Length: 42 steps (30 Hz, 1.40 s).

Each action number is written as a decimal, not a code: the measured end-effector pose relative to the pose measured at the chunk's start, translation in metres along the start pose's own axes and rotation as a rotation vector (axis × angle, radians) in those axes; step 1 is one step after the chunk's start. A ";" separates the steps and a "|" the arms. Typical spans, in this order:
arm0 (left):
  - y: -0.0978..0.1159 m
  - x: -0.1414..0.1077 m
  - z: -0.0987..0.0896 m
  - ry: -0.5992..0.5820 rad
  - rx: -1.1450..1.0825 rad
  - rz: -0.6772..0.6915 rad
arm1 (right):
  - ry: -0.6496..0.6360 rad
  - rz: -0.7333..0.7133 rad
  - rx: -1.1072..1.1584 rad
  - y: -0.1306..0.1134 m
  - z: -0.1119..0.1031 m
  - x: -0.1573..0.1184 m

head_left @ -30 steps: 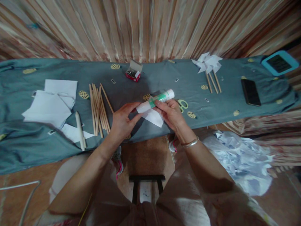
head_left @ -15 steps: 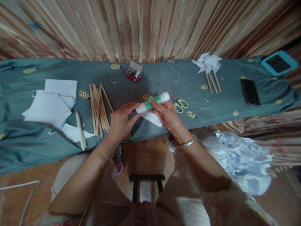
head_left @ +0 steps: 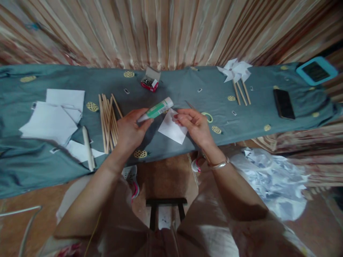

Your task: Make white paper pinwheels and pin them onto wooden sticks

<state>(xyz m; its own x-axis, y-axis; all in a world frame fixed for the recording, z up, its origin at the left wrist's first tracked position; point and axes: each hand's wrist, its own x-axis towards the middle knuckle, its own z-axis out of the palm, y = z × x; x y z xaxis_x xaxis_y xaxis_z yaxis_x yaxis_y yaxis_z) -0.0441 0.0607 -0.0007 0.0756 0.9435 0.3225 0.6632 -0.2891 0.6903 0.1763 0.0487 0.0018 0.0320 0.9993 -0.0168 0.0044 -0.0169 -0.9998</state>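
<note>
My left hand [head_left: 132,128] is closed around the lower end of a green and white glue stick [head_left: 157,110], which tilts up to the right above the cloth. A square of white paper [head_left: 173,129] lies in front of me, one corner pointing toward me. My right hand [head_left: 195,127] has its fingers pinched at the upper right side of this paper. Behind that hand, a pair of scissors [head_left: 207,117] with light green handles is partly covered; a blade tip and one handle loop show.
Wooden sticks [head_left: 107,123], a white paper stack [head_left: 50,119] and a white pen-like cutter [head_left: 88,148] lie left. Behind stands a small open red box [head_left: 150,82]. Paper pinwheels [head_left: 235,71], a phone [head_left: 284,103] and a blue-framed device [head_left: 317,71] are right. A plastic bag [head_left: 273,178] hangs low.
The glue stick has moved left, out of my right hand's grip and into my left hand alone. My right hand has shifted to the paper's edge, and more of the paper shows.
</note>
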 end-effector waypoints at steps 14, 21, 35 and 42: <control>-0.040 0.013 -0.022 0.020 0.222 0.169 | -0.180 -0.410 -0.873 -0.006 -0.031 -0.025; 0.009 -0.013 0.006 -0.144 0.180 0.572 | -0.190 -0.439 -0.890 0.006 -0.037 -0.031; 0.021 -0.031 0.038 -0.252 0.216 0.648 | -0.178 -0.438 -0.888 0.011 -0.040 -0.036; 0.022 -0.030 0.036 -0.246 0.213 0.672 | -0.185 -0.380 -0.817 0.007 -0.040 -0.038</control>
<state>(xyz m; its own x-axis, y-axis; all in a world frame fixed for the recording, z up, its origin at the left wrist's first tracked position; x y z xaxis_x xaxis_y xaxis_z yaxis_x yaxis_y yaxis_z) -0.0050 0.0317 -0.0186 0.6634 0.5908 0.4592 0.5434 -0.8023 0.2472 0.2148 0.0094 -0.0044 -0.2763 0.9302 0.2417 0.6887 0.3670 -0.6253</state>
